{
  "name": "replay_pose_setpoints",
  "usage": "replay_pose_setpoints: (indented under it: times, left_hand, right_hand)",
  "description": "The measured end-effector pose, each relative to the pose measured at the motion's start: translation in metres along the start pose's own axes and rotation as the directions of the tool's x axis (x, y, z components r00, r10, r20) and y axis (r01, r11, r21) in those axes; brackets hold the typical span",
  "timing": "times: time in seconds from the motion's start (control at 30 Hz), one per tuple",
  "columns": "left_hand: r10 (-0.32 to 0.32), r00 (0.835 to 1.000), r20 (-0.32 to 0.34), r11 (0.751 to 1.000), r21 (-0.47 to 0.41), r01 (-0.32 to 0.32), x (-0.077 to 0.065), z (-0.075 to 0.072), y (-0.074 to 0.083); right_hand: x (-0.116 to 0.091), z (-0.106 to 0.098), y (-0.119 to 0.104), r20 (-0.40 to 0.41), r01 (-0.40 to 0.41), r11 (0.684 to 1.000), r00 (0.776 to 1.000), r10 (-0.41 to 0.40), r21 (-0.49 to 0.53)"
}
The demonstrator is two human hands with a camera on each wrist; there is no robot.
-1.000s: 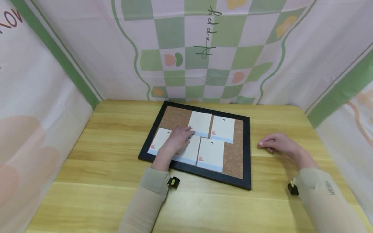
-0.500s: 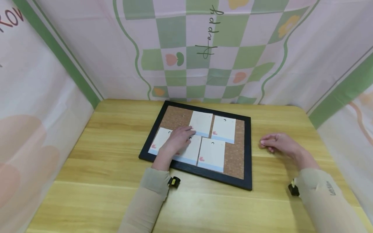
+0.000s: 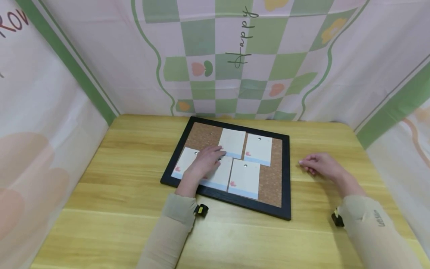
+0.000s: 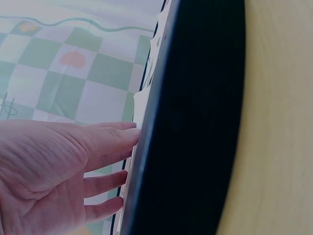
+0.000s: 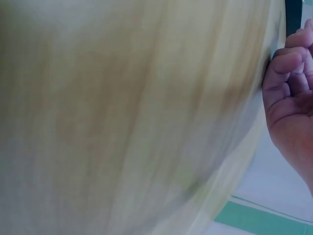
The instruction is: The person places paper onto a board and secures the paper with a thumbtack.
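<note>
My left hand lies over the corkboard with its fingers extended, fingertips at the lower left of a white note card that shows no pin. Under and beside that hand is another card with a silver pushpin by the fingertips. In the left wrist view, the fingers reach over the board's black frame. Right of the board, my right hand is low over the table with its fingers curled and thumb near the index finger; I cannot tell whether something small is between them.
More pinned cards lie at the board's upper right, lower right and lower left. A loose-looking pin sits on bare cork at upper left. The wooden table meets printed cloth walls.
The head view has shifted slightly. My left hand stays in place on the board; the right hand's fingers have moved a little, the fingertips lifting slightly.
</note>
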State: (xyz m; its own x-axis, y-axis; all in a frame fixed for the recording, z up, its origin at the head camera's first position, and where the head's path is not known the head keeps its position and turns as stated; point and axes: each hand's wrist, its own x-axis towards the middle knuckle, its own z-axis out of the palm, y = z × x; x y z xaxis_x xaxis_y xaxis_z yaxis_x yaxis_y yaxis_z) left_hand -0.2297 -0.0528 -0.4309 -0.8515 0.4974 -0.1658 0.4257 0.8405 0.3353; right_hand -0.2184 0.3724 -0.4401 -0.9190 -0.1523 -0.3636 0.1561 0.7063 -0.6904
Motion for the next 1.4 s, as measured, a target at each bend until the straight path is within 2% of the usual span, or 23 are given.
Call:
replay_pose_setpoints:
  times: [0.2, 0.53, 0.87, 1.2, 1.4]
  left_hand:
    - [0.001, 1.000, -0.003, 1.000, -0.003, -0.001, -0.001, 0.000, 0.000]
    - [0.001, 1.000, -0.005, 1.000, -0.014, -0.001, 0.000, -0.001, 0.000]
    - [-0.007, 1.000, -0.002, 1.000, -0.027, 0.007, -0.002, -0.001, 0.001]
    - [-0.006, 1.000, 0.005, 1.000, -0.015, 0.006, -0.001, -0.002, 0.000]
    - [-0.008, 1.000, 0.005, 1.000, -0.019, 0.008, -0.001, -0.002, 0.001]
  right_hand:
    - [0.001, 0.001, -0.006, 0.009, 0.021, 0.998, 1.000, -0.022, 0.056]
    - [0.005, -0.005, -0.015, 0.007, 0.054, 0.996, 0.998, -0.054, 0.068]
    - [0.007, -0.007, -0.039, 0.021, 0.089, 0.987, 0.995, -0.093, 0.137]
    - [0.016, 0.002, -0.067, -0.015, 0.111, 0.991, 0.994, -0.110, 0.072]
    - [0.025, 0.010, -0.082, -0.014, 0.090, 0.990, 0.996, -0.089, 0.106]
